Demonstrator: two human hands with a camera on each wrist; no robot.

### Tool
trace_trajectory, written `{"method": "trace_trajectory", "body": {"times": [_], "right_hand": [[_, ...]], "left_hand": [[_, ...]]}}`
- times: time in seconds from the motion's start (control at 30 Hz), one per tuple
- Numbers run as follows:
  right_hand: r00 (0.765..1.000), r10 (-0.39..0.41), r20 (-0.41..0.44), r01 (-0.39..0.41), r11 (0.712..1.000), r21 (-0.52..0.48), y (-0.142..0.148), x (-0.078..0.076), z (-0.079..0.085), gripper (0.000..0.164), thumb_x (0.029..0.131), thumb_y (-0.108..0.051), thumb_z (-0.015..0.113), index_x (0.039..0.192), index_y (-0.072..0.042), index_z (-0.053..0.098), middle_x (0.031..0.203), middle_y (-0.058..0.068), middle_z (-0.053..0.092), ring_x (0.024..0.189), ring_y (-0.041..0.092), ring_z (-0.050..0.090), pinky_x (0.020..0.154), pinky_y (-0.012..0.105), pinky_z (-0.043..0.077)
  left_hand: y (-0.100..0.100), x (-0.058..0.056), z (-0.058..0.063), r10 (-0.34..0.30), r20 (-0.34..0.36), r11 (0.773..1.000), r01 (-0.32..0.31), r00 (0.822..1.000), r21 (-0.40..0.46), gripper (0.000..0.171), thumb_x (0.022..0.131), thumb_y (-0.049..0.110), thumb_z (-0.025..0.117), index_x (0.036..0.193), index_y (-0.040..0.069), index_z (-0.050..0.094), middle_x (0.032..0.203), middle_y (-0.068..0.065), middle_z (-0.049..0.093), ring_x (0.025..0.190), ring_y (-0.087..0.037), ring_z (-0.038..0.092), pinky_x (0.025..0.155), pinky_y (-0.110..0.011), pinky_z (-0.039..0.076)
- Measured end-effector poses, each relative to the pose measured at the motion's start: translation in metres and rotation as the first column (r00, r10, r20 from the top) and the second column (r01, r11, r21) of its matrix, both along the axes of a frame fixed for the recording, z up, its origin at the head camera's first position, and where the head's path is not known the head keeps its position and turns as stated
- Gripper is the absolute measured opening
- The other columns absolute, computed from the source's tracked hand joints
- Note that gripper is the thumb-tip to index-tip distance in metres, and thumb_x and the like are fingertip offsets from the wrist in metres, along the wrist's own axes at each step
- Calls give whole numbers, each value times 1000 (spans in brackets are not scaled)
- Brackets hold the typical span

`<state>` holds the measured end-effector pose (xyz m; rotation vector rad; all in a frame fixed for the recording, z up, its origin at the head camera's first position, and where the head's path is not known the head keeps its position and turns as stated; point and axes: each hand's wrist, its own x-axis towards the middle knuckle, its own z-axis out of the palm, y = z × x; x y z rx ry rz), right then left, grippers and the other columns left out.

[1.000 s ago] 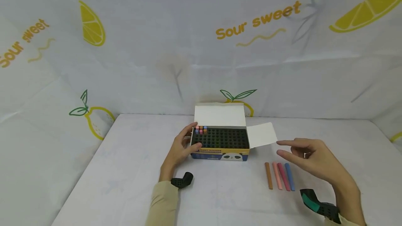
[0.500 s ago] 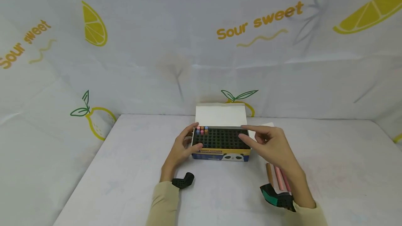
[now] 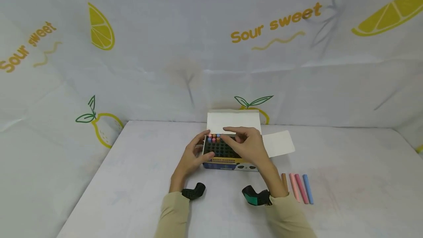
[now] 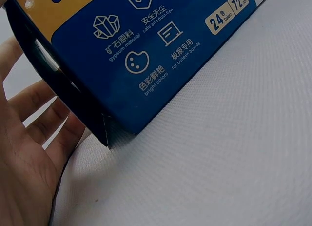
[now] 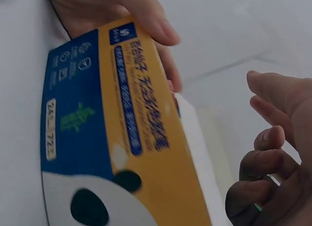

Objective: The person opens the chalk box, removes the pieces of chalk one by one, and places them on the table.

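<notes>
A blue and yellow chalk box [image 3: 218,165] with a panda print stands open on the table. Its black holder has many holes, and several coloured chalk sticks [image 3: 213,137] fill the back left corner. My left hand [image 3: 190,157] grips the box's left end, thumb over the front edge and fingers behind; the left wrist view shows its palm [image 4: 22,157] close to that end. Over the holder is my right hand [image 3: 252,150], index finger and thumb extended and apart beside those sticks. In the right wrist view its other fingers [image 5: 265,162] are curled, and no chalk shows there.
Right of the box, a brown stick [image 3: 284,181], a pink stick [image 3: 294,187], a magenta stick [image 3: 301,188] and a blue stick [image 3: 308,188] lie on the table. The white lid [image 3: 232,121] stands up behind; a side flap [image 3: 279,143] sticks out right.
My right hand has moved left, from beside the flap across the holder to the inserted sticks. The loose sticks lie where they were. My left hand keeps its grip on the box.
</notes>
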<state>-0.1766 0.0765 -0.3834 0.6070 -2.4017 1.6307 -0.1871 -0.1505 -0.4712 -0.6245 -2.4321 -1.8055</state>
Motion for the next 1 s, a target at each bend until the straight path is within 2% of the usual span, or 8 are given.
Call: {"method": "trace_trajectory", "body": {"times": [0.2,0.33,0.5,0.7,1.0], "right_hand": [[999,-30,16,29,1000,8,-21,-7,-7,28,90,-17,79,113,-1,78,54,-1,42,46,2,30,47,20,28],[997,-62,39,60,997,53,-29,-8,-13,28,90,-21,80,111,-4,79,55,1,47,45,4,33,46,20,28],[994,-103,34,98,987,131,-31,-7,-17,25,89,-24,81,108,-8,81,57,2,51,46,8,35,45,20,25],[992,-123,15,118,973,200,-31,-8,-20,24,88,-25,82,106,-9,82,61,2,52,50,10,37,47,21,27],[980,-199,-21,198,949,244,-32,-6,-21,20,86,-22,83,100,-7,83,63,4,52,55,13,41,50,21,30]], "left_hand": [[1,-1,-2,-5,-9,1000,5,1000,12,74,88,41,75,153,21,47,134,-14,61,117,-24,55,104,-51,48],[1,-1,-3,-8,-11,1000,8,1000,10,74,88,40,75,153,20,47,137,-13,61,119,-25,56,104,-51,48],[1,-1,-3,-13,-19,1000,13,1000,5,74,89,40,75,154,21,46,140,-11,60,119,-23,55,105,-50,48],[0,-3,-4,-11,-26,1000,11,1000,4,75,89,44,74,154,21,46,138,-12,61,119,-23,55,105,-51,48],[-1,-4,-4,-10,-30,1000,10,1000,7,75,88,43,74,154,20,46,135,-15,61,118,-24,55,104,-51,48]]}}
